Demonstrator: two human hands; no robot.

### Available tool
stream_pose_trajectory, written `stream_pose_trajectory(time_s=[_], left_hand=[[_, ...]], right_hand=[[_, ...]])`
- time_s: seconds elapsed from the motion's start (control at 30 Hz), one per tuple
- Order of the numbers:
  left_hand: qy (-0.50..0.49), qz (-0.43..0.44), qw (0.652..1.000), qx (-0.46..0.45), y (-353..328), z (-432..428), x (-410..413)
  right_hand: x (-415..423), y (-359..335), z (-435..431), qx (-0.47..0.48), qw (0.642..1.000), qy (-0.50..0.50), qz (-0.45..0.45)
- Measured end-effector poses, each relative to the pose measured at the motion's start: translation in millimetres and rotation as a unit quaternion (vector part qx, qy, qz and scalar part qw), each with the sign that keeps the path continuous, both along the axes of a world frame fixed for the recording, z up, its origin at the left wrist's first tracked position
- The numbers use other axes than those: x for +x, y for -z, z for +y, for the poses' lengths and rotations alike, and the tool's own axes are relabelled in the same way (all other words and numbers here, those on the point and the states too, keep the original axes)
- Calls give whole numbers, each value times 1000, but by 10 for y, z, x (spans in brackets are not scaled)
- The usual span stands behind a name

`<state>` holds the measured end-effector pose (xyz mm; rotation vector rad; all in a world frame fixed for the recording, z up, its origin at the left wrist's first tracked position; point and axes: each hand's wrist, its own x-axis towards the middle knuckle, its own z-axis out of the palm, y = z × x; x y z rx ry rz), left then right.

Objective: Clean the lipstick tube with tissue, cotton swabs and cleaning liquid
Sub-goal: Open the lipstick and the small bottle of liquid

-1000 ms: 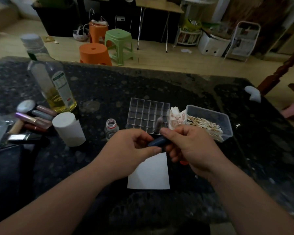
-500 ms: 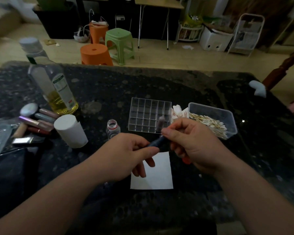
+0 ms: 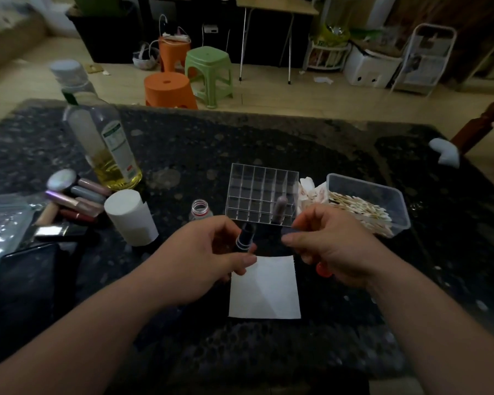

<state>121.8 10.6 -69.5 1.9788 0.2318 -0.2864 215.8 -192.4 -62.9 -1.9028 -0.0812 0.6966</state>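
What lies between the thumb and forefinger of my curled right hand (image 3: 331,249) melts into the dark speckled stone table (image 3: 354,155); I cannot tell if it grips anything. My left hand (image 3: 208,258) curls round the dark blue lipstick tube (image 3: 244,238), tilted above the far edge of the white tissue square (image 3: 265,292). Behind stand a clear plastic compartment organiser (image 3: 257,189), a small open bottle (image 3: 200,210) and a clear tub of cotton swabs (image 3: 365,203).

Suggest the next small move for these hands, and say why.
Probably lay the cap on the table beside the tissue. The left hand grips the lipstick tube, uncapped, while the right hand pinches what looks like its dark cap, apart from the tube. Freeing that hand lets it reach the cotton swabs in the tub to its right.
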Motion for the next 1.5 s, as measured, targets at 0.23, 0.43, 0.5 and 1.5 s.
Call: stream_pose_trajectory(time_s=[0.23, 0.43, 0.5, 1.5], left_hand=[[-1, 4, 999, 35, 23, 62, -38], [-23, 11, 1000, -13, 54, 116, -23], [-41, 11, 999, -23, 67, 131, -20], [-147, 22, 970, 192, 605, 30, 34]], right_hand=[[53, 128, 145, -98, 989, -49, -96], [75, 43, 175, 305, 937, 24, 168], [72, 27, 175, 344, 918, 19, 194], [-24, 56, -14, 112, 990, -79, 23]])
